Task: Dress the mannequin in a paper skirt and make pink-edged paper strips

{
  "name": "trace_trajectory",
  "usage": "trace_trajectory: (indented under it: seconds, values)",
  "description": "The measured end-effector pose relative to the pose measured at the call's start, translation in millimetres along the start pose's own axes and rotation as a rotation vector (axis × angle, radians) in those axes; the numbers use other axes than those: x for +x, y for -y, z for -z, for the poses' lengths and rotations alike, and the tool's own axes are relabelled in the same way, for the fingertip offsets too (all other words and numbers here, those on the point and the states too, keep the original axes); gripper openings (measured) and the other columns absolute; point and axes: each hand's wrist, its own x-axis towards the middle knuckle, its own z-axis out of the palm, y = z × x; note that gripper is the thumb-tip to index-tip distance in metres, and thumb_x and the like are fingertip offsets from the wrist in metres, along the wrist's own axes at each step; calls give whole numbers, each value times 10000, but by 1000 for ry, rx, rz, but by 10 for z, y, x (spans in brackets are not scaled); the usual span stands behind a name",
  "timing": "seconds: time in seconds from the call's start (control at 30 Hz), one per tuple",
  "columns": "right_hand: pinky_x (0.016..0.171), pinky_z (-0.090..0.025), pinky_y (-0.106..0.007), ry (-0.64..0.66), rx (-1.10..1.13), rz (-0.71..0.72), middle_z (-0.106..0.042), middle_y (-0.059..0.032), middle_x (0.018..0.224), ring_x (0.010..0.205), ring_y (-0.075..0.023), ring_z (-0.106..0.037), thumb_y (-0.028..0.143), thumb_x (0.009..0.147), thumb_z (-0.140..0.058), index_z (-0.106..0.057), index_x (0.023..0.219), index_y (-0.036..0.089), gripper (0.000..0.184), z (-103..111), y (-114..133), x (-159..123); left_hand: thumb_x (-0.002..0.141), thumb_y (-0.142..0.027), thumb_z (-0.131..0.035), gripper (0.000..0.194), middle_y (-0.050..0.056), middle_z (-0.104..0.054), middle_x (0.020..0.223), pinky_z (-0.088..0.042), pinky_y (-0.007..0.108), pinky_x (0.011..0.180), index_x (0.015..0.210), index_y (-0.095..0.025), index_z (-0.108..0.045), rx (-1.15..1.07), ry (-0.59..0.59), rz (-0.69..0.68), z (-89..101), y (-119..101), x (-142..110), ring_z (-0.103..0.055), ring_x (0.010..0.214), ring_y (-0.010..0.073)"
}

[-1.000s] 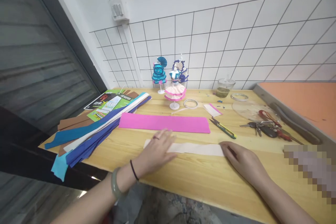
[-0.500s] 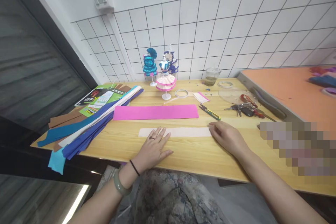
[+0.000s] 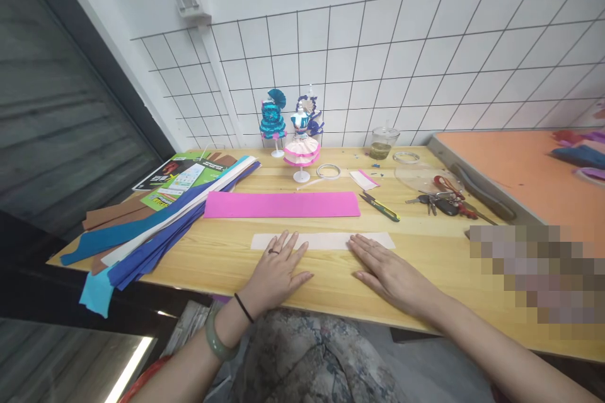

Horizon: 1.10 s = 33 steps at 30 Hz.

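A narrow pale strip (image 3: 326, 241), paper or cloth, lies flat on the wooden table in front of me. My left hand (image 3: 280, 269) rests on its left part, fingers spread and palm down. On the strip's right part lies my right hand (image 3: 382, 267), flat with the fingers stretched out. Just beyond the strip is a wide bright pink strip (image 3: 283, 205), which neither hand touches. Thread snips (image 3: 379, 206) with yellow and dark handles lie at the pink strip's right end.
Small dress forms in ruffled dresses (image 3: 301, 150) stand at the back. Coloured strips (image 3: 155, 233) and packets (image 3: 179, 184) cover the left side. Further right are a clear cup (image 3: 382, 143), tape rolls (image 3: 328, 171), a pink-edged pale piece (image 3: 364, 179) and keys (image 3: 437, 201). An orange surface (image 3: 520, 164) adjoins the table.
My right hand has moved left from the strip's right end and now lies flat on it, uncovering that end. My left hand stays in place. The view has shifted slightly.
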Motion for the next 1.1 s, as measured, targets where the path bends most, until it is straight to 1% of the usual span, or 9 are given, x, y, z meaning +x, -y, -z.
trace_trajectory:
  seconds: [0.1,0.17,0.27,0.4,0.57,0.7,0.83,0.97,1.1]
  values:
    - [1082,-301,-425,24,-24,-68,-330,-117,1436,1335,-229,-266,429,919,-351,-289,1410,119,584,8,-150,-140,868,-565,-317,617,119,-355,1422,-272,465,1059,1367,-203,-350,18,-20,45,-14,52,-42,-284,1326,272]
    - [1088,-289,-429,35,-29,-93,-312,-105,1444,1339,-226,-255,431,919,-347,-283,1412,128,583,17,-201,-196,869,-566,-314,631,132,-356,1419,-268,470,1062,1366,-179,-353,34,-24,77,-20,105,-79,-290,1323,278]
    - [1094,-272,-433,41,-17,-116,-308,-85,1448,1340,-223,-252,438,916,-348,-295,1410,147,575,24,-208,-217,873,-559,-308,632,133,-351,1422,-264,457,1069,1365,-166,-353,55,-16,106,-25,174,-127,-284,1326,275]
    - [1090,-279,-436,37,19,-147,-333,-83,1436,1332,-228,-269,440,912,-355,-328,1398,158,562,32,-189,-204,875,-557,-309,629,121,-352,1424,-278,442,1066,1373,-173,-338,66,-15,99,-35,209,-147,-283,1328,271]
    - [1077,-307,-422,9,-18,-236,-356,-113,1419,1310,-233,-317,439,915,-331,-388,1363,111,558,24,-198,-216,870,-553,-331,631,117,-346,1428,-285,439,1066,1380,-181,-321,59,-39,98,-55,209,-147,-287,1327,265]
    - [1070,-319,-430,-53,-75,-311,-402,-146,1386,1295,-252,-344,441,913,-320,-424,1331,59,576,-41,-212,-236,871,-551,-331,636,128,-346,1425,-282,441,1070,1372,-159,-338,58,-48,108,-57,199,-152,-289,1326,263]
    - [1060,-336,-433,-116,-112,-367,-445,-177,1351,1271,-268,-384,437,907,-325,-445,1309,35,581,-117,-237,-267,874,-552,-316,655,142,-347,1421,-274,436,1075,1369,-124,-338,60,-44,121,-61,192,-154,-290,1325,262]
    - [1050,-347,-447,-137,-129,-377,-468,-199,1327,1257,-286,-401,435,901,-338,-454,1295,25,581,-134,-253,-281,874,-549,-320,657,148,-354,1416,-277,434,1073,1367,-114,-338,66,-64,118,-66,190,-156,-294,1324,259]
    - [1053,-334,-474,-171,-133,-371,-453,-211,1336,1278,-303,-365,433,898,-349,-449,1291,17,581,-98,-226,-256,875,-543,-327,644,147,-354,1417,-279,443,1069,1364,-125,-346,63,-62,111,-49,183,-153,-293,1323,267]
